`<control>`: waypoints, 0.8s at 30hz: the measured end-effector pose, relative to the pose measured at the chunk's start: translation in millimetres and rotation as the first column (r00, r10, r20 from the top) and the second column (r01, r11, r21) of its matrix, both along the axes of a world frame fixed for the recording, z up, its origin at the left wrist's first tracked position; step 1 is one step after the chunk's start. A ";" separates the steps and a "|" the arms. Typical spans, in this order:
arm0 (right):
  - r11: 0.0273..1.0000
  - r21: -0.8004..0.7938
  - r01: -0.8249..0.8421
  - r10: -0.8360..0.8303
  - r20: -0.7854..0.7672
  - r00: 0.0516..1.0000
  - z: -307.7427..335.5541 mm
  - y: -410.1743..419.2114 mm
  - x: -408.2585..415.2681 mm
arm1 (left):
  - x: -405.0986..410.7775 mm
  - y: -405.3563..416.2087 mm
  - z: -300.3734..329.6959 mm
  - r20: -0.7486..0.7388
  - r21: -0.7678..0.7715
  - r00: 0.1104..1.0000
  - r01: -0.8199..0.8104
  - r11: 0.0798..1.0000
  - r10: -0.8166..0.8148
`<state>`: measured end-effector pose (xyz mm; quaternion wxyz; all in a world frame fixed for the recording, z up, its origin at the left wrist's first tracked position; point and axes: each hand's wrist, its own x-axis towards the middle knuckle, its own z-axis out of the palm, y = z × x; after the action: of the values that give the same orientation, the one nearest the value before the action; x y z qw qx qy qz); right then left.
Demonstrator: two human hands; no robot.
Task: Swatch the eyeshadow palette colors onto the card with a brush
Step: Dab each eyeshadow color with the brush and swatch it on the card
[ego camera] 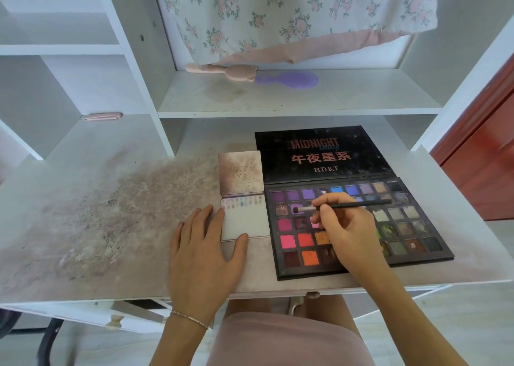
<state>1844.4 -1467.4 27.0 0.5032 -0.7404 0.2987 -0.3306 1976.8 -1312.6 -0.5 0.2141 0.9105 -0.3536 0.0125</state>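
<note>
Right hand [343, 233] pinches the brush [345, 206], tip in a purple pan of the open palette [358, 226]. Left hand [205, 251] lies flat, fingers relaxed, steadying the card [246, 223] just beside the palette.

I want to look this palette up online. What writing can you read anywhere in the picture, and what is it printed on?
All of it is on the palette lid:
"MIDNIGHT", top line, in reddish capitals.
A blue script word just below, overlapping it: too blurred to read for certain.
"午夜星系", large red characters in the middle.
"HDKT", small pale capitals beneath.
No readable writing shows on the card, the brush or the shelves.
</note>
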 end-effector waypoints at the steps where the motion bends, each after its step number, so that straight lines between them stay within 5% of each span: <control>1: 1.000 -0.008 -0.006 0.006 -0.009 1.000 0.0 0.1 1.0 | 0.2 0.5 0.1 -0.004 0.001 1.000 0.002 1.000 -0.002; 24: 0.988 -0.102 -0.113 0.095 -0.169 0.981 -4.6 2.1 8.3 | -1.1 -0.2 -1.7 0.039 0.019 0.999 0.012 1.000 -0.013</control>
<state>1852.7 -1465.3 22.4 0.4517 -0.8064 0.2810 -0.2581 1975.7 -1312.8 -2.2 0.1986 0.9099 -0.3634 0.0257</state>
